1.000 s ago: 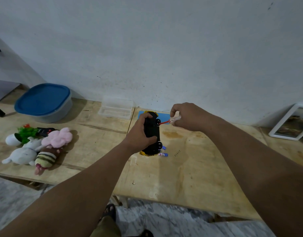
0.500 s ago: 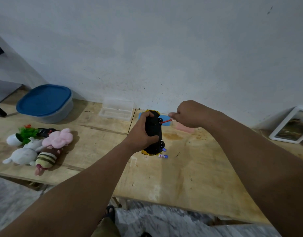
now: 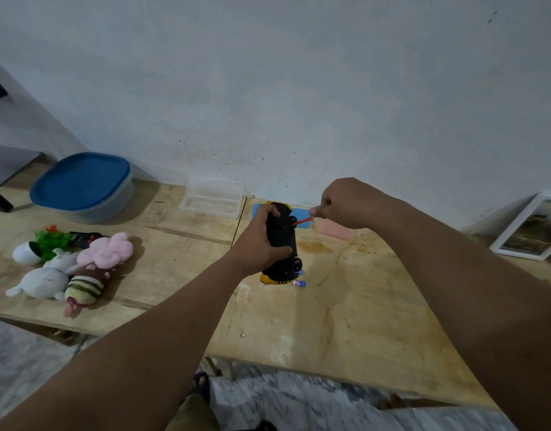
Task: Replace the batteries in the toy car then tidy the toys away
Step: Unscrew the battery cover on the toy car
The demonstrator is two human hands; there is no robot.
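Observation:
A yellow toy car [image 3: 280,241] is held with its black underside facing me, nose resting on the wooden table [image 3: 345,312]. My left hand [image 3: 257,244] grips the car around its middle. My right hand [image 3: 345,202] is closed on a thin red screwdriver [image 3: 302,221] whose tip meets the car's underside near a rear wheel. Small blue-and-white batteries [image 3: 297,284] lie on the table beside the car's lower end. Plush toys [image 3: 78,269] lie in a heap at the left.
A grey tub with a blue lid [image 3: 81,185] stands at the back left. A clear plastic box [image 3: 213,197] sits against the wall. A blue pad [image 3: 302,211] and a pink block [image 3: 336,230] lie behind the car. A framed picture [image 3: 532,227] leans at the right.
My right hand has shifted slightly right and up, twisting the screwdriver at the car's underside. The pink block, hidden by that hand a second ago, now shows. The left hand keeps its grip.

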